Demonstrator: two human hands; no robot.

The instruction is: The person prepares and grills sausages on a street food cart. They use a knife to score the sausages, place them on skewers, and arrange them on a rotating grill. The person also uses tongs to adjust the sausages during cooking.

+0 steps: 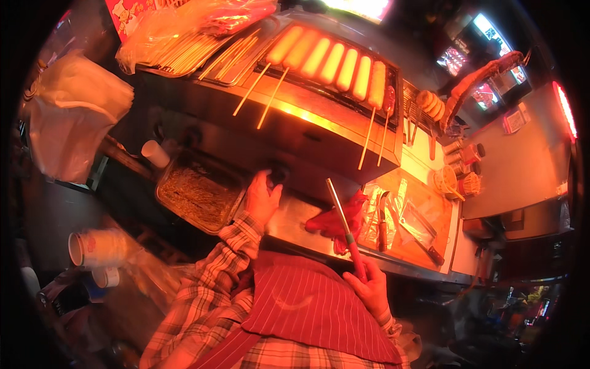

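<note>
My left hand [263,200] reaches to the front of the metal grill [246,95], its fingers closed on a dark round knob [278,177]. In my right hand [369,288] is a red-handled metal rod [338,206], like a stick lighter, its slim silver end slanting up toward the grill's front. Across the top of the grill lies a row of pale sausages [335,63], brightly lit. Thin wooden sticks [367,138] from some of them stick out over the front edge. A darker red sausage [388,99] lies at the right end.
A tray of brown crumbly stuff [200,194] stands left of my left hand. Bundled skewers [193,49] lie beside the grill. On the right, a board [405,212] bears knives [383,224] and tongs; a red plastic bag [338,221] is nearer. Paper cups [101,248] stand lower left.
</note>
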